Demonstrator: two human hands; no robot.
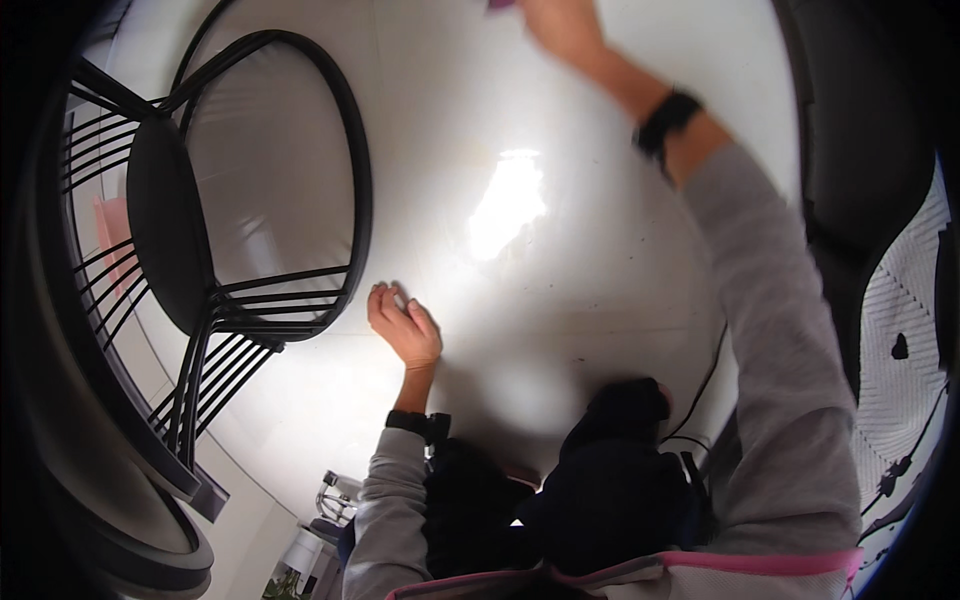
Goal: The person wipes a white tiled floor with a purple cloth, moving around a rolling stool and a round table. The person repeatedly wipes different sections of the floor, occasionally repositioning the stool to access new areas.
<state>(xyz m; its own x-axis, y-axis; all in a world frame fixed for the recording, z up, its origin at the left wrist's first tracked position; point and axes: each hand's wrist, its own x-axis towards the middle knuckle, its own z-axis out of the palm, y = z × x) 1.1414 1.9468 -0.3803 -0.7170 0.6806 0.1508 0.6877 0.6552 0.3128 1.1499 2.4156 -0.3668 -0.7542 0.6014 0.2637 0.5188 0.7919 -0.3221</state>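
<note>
My left hand (406, 328) rests on the glossy white floor (480, 300), its fingers loosely bent and nothing visible in them. Close to its left stands a black metal furniture frame (362, 187) with a ring-shaped base and thin rods. Stretched far forward, my right hand (566, 26) is blurred and cut off by the top edge of the view. A purple item (500, 4), perhaps a cloth, shows at its fingers; most of it is out of view. Both wrists wear black bands. My knees, in dark trousers (615, 480), are near the floor.
Dark furniture (855, 142) lines the right side, beside a white quilted fabric (896, 345) with black hearts. A black cable (709, 382) runs along the floor near my right knee. Behind the frame's rods is a pink object (112, 232). A white pot (301, 551) with leaves stands lower left.
</note>
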